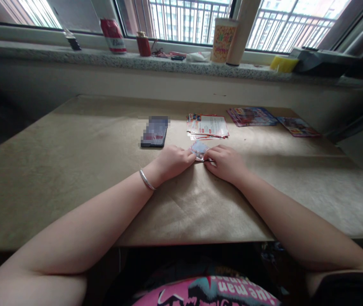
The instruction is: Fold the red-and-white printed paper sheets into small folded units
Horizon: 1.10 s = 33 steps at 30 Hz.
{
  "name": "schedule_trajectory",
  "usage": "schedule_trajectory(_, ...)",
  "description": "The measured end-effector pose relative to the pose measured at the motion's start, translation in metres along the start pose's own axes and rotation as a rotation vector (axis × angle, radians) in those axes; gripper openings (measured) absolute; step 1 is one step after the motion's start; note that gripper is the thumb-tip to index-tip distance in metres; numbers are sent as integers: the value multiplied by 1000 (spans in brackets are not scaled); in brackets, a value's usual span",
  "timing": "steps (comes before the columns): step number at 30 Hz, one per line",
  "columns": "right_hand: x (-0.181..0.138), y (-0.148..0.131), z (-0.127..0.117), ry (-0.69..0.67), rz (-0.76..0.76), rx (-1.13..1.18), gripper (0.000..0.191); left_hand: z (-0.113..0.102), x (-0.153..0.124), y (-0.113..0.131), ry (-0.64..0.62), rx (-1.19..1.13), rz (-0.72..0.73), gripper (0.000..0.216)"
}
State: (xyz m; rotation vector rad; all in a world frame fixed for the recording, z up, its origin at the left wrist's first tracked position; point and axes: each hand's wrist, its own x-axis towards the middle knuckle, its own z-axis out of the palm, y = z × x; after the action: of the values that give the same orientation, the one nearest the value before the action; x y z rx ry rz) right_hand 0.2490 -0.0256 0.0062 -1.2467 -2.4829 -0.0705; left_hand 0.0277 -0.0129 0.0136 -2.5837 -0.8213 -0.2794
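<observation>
A small, pale blue printed piece of paper (199, 148) lies low over the table between my two hands. My left hand (175, 161), with a silver bangle at the wrist, has its thumb and fingers closed at the paper's left edge. Opposite it, my right hand (227, 163) pinches the lower right part with bent fingers. The fingers cover both sides of the paper, so its full shape is hidden. Just beyond it sits a stack of printed cards or sheets (213, 125), white with red and orange print.
Left of the stack lies a dark phone (154, 132), partly pixelated. Colourful packets (253, 116) lie at the back right, with another packet (299, 126) beside them. On the windowsill stand a red can (113, 37), a red bottle (143, 44), a patterned cup (223, 41) and a yellow sponge-like block (284, 64).
</observation>
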Motion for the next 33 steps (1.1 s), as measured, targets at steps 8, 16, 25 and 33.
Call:
schedule_trajectory(8, 1, -8, -1, 116, 54, 18, 14, -2, 1, 4, 104, 15, -6, 20)
schedule_trajectory(16, 1, -14, 2, 142, 13, 52, 12, -3, 4, 16, 173, 2, 18, 19)
schedule_trajectory(25, 1, -14, 3, 129, 91, 84, 6, 1, 4, 12, 201, -71, -80, 27)
schedule_trajectory(33, 0, -9, 3, 158, 107, 103, 6, -4, 1, 6, 169, -66, -85, 29)
